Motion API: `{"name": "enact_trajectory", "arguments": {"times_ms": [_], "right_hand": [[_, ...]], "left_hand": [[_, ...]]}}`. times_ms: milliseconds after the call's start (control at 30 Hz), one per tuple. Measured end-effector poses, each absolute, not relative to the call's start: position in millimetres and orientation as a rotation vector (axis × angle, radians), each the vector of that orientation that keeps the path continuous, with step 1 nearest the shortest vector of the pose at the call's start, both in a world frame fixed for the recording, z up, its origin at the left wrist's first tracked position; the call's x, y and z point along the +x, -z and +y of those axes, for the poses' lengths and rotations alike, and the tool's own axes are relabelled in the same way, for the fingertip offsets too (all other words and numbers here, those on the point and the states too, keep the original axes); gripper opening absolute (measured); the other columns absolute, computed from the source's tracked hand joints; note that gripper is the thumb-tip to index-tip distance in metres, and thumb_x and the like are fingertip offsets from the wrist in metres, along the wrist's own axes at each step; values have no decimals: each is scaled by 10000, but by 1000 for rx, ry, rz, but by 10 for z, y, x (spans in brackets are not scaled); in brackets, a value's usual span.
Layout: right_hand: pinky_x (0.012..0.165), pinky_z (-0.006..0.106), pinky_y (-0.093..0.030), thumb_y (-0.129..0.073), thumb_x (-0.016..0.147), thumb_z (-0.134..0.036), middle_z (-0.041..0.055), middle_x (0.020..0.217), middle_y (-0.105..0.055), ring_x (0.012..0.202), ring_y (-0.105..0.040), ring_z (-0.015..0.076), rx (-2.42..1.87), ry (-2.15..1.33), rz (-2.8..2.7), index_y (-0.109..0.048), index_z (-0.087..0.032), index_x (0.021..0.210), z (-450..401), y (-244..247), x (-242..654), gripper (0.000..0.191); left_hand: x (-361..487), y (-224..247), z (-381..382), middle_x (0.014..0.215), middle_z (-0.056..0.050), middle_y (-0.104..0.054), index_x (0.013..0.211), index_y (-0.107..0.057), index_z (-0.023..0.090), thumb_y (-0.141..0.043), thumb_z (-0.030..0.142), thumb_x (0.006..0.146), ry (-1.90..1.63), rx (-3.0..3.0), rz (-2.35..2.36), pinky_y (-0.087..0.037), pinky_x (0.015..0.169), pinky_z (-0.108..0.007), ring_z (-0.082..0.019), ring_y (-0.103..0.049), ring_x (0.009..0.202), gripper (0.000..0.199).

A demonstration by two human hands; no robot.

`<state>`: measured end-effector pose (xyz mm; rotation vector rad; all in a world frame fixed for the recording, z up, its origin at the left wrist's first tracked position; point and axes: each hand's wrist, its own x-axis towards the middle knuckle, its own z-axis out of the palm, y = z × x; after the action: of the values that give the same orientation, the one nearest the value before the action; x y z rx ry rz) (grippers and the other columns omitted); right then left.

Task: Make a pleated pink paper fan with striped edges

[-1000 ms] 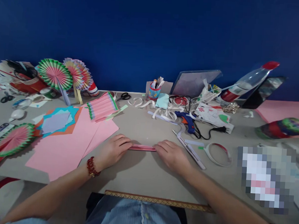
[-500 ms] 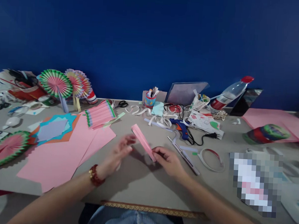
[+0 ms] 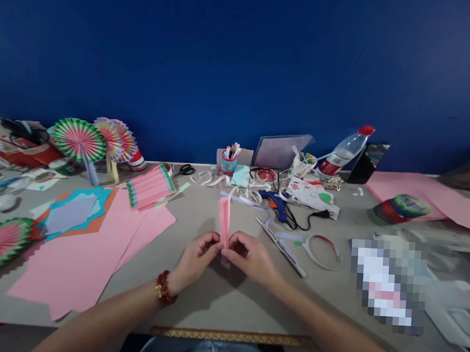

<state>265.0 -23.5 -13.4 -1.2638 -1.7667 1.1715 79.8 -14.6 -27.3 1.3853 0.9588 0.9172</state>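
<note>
A narrow folded strip of pink paper (image 3: 224,217) stands nearly upright over the middle of the table, its lower end between my hands. My left hand (image 3: 200,255), with red bead bracelets at the wrist, pinches that end from the left. From the right, my right hand (image 3: 250,255) pinches the same end with thumb and fingers. My fingertips cover the bottom of the strip. To the left lie pink paper sheets (image 3: 77,257) and a pleated pink paper piece (image 3: 150,186) with green and purple edges. A silver craft knife (image 3: 282,248) lies right of my right hand.
Paper fans (image 3: 79,140) stand at the back left. Behind my hands are black scissors (image 3: 185,170), a pen cup (image 3: 228,162) and a blue glue gun (image 3: 275,204). Farther right are a tape ring (image 3: 323,251), a plastic bottle (image 3: 344,153) and a round tin (image 3: 402,208).
My left hand has come right and taken hold of the pink strip. The strip has turned from slanting to nearly upright. The view has shifted slightly right.
</note>
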Motion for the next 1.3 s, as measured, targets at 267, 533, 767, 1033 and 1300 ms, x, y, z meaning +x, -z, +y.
{"name": "enact_trajectory", "arguments": {"times_ms": [267,533,767,1033,1300], "right_hand": [[608,255,-465,-724,779,-483,-12,753,-603,643,-561,139,-1125,-1300,-1444,-568,-200,903,-207,312,2589,347],[631,274,-477,-747,750,-524,0,691,-607,645,-560,151,-1070,-1332,-1438,-613,-193,754,-213,239,2599,357],[633,262,-475,-744,765,-520,6,731,-607,666,-554,146,-1079,-1298,-1323,-643,-190,790,-80,78,2738,345],[572,237,-448,-730,771,-525,-16,700,-527,619,-508,127,-1046,-1337,-1287,-581,-196,761,-55,76,2656,361],[571,246,-428,-592,885,-568,-24,624,-512,587,-507,130,-1110,-1228,-1386,-569,-200,711,-39,99,2681,408]], "left_hand": [[752,282,-262,746,-17,-610,781,-587,170,-458,250,952,-828,1818,940,-424,704,-245,-138,-542,704,229],[743,329,-274,692,-9,-607,778,-566,182,-519,333,960,-781,1849,903,-408,662,-237,-138,-544,656,241],[710,320,-263,691,0,-581,788,-568,178,-485,343,973,-769,1859,911,-377,629,-224,-128,-509,639,262],[718,333,-266,702,-7,-597,873,-616,166,-517,402,955,-783,1759,948,-406,621,-223,-133,-527,631,269],[724,353,-220,658,-4,-600,771,-621,163,-532,417,946,-742,1714,1005,-379,571,-205,-120,-519,593,321]]}}
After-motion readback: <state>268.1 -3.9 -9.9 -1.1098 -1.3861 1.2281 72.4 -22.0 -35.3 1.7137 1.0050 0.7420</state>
